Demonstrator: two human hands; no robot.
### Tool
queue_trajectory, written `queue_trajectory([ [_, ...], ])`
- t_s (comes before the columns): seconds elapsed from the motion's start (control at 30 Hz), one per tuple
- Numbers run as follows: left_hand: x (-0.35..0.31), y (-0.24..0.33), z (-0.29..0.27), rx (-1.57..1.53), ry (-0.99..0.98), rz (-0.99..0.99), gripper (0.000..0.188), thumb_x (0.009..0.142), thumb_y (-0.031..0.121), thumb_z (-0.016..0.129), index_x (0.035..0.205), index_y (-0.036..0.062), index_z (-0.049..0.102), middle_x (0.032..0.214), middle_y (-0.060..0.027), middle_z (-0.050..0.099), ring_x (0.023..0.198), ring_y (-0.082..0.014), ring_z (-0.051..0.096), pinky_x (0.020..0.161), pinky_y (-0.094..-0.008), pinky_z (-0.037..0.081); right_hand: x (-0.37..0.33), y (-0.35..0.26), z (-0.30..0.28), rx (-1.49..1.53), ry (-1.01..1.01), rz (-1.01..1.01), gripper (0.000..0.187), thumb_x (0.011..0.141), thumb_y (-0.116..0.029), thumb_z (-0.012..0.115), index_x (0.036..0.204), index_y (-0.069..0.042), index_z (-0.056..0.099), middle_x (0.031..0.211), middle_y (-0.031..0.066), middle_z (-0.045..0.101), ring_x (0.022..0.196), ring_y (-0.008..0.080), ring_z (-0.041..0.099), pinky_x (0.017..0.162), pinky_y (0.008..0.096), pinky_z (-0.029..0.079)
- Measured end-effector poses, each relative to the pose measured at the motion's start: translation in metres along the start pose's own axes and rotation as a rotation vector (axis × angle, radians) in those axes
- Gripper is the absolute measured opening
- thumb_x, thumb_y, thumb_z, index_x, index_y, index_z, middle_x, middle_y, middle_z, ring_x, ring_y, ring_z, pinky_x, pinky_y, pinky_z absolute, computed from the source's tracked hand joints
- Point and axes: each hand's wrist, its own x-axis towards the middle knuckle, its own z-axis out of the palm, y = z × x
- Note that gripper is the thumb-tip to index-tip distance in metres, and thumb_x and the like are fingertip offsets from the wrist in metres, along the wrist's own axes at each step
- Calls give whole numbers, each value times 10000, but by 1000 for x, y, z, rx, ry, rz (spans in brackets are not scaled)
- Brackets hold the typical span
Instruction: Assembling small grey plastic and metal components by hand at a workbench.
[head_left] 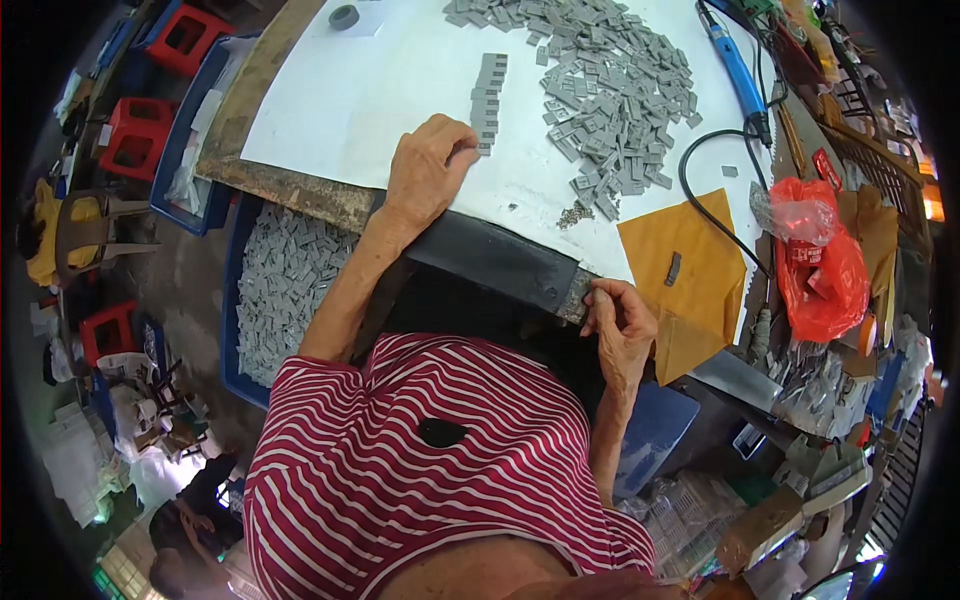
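My left hand (428, 170) rests on the white tabletop (340, 100), its fingers curled on the near end of a row of small grey plastic pieces (488, 95). A large loose heap of the same grey pieces (610, 90) lies further right on the table. My right hand (620, 322) is at the table's near edge, by the end of a black strip (490, 255). Its fingertips are pinched on a small grey stack (577, 294) there.
A blue crate of grey pieces (285, 285) stands below the table at my left. A brown envelope (690, 270), a red plastic bag (825, 265), a blue electric tool (735, 70) with black cable, red stools (140, 135) and clutter surround the table.
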Motion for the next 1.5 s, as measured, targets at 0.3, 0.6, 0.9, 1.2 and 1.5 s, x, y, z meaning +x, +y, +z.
queue_trajectory([
  [0.3, 4, -5, 6, 144, 55, 60, 94, 733, 76, 605, 816, 45, 575, 784, -88, 562, 688, -253, 567, 626, -342, 435, -1, 7, 2, -8, 37, -51, 117, 866, -59, 518, 928, 26, 571, 675, 17, 530, 513, 51, 469, 459, 187, 394],
  [0.6, -2, -8, 9, 181, 97, 65, 133, 735, 105, 600, 866, 89, 578, 797, -71, 563, 714, -245, 555, 628, -366, 392, -3, 9, 5, -70, 66, -106, 120, 861, -67, 528, 926, 17, 583, 687, 18, 539, 516, 48, 466, 454, 183, 394],
  [0.9, -4, 47, 26, -167, -139, 161, 148, 759, 37, 569, 901, -6, 582, 817, -106, 563, 688, -187, 548, 628, -272, 441, 1, 9, 3, -108, 50, -98, 113, 860, -62, 527, 922, 16, 581, 655, 11, 525, 499, 48, 463, 447, 189, 382],
  [1.2, 10, 78, 76, 17, -38, 270, 180, 727, 140, 640, 827, 7, 570, 782, -116, 545, 712, -267, 538, 638, -336, 434, 0, 12, -4, -43, 5, -77, 96, 835, -29, 529, 903, 22, 573, 598, 12, 498, 469, 54, 464, 433, 199, 374],
  [1.5, 11, 74, 90, -79, -16, 198, 104, 681, 78, 604, 725, 29, 523, 697, -107, 518, 662, -290, 519, 582, -375, 418, -8, -5, -24, 29, -99, -58, 93, 834, -16, 522, 904, 23, 568, 645, 20, 510, 493, 55, 479, 448, 187, 385],
])
